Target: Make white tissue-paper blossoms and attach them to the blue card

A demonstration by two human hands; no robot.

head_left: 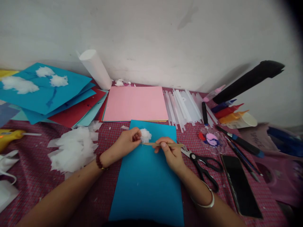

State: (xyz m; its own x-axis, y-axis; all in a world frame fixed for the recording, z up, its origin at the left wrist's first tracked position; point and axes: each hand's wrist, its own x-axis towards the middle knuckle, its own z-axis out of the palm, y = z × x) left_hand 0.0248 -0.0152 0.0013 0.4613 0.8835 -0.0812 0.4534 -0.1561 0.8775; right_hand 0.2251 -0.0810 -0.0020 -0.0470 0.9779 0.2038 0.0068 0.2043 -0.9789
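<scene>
A blue sheet of paper (151, 183) lies in front of me, with a fluffy white tissue tuft (145, 135) near its top. My right hand (170, 153) grips a thin wooden stick (151, 144), held nearly level just below the tuft, its tip pointing left. Beside the tuft, on its left, my left hand (132, 137) has its fingers curled together close to the stick's tip. Whatever those fingers hold is too small or hidden to make out.
A pile of white tissue pieces (73, 148) lies left. Black-handled scissors (201, 162), a phone (241, 186) and a paint palette (211, 140) are at right. Behind are pink paper (136, 103), glue sticks (184, 107) and a white roll (96, 69); a yellow glue gun (10, 138) sits far left.
</scene>
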